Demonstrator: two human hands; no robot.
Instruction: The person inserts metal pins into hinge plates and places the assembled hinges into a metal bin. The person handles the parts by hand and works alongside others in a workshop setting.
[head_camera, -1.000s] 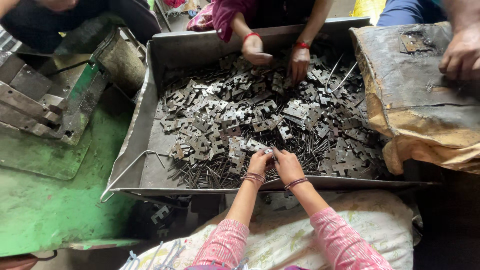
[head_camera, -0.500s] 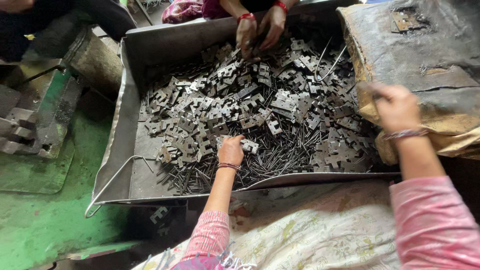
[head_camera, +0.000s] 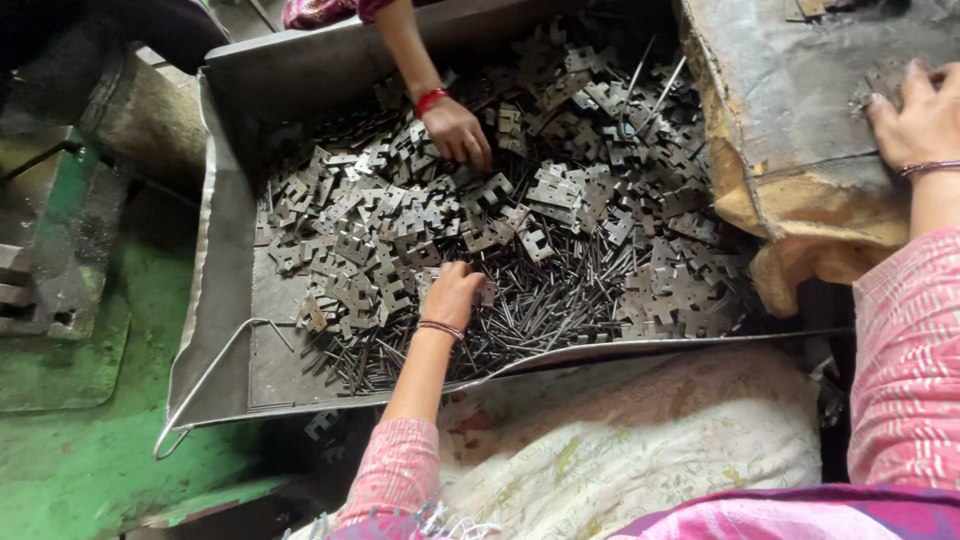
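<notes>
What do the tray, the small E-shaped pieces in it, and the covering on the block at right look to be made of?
Tray: sheet metal, dull grey, thin folded walls and a wire handle. E-shaped pieces: thin stamped metal, probably steel, dark with a slight sheen. Block covering: seemingly grimy brown paper or cardboard, torn and creased at the edge.

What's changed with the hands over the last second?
The right hand left the tray and moved to the brown sack on the right, now resting on it. The left hand stayed in the metal pieces. Across the tray, only one co-worker's hand now shows in the parts; before, two did.
</notes>
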